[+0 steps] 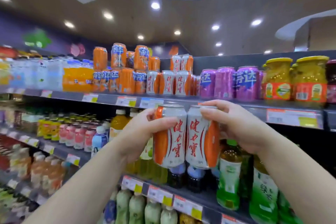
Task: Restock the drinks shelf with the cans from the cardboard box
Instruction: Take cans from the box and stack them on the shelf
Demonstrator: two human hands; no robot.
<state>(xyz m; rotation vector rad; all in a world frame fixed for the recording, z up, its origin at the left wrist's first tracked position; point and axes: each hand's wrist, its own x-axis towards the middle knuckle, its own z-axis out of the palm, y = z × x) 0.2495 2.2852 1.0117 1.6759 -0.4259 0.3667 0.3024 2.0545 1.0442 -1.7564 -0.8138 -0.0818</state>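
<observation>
1. The left hand (143,132) wraps its fingers and thumb round a white-and-orange aluminium drinks can with red lettering (170,136), held upright in the air below the top shelf's edge (109,98).
2. The right hand (234,125) grips a matching second can (201,137) from the top and side; the two cans touch.
3. Risk, as I judge it: lifting both together, a rim could catch the shelf lip, or knock the stacked row of like cans (168,82) over.
4. The cardboard box is out of view, so its contents cannot be told.
5. Further right stand purple cans (225,82) and yellow-lidded jars of fruit (277,80).
</observation>
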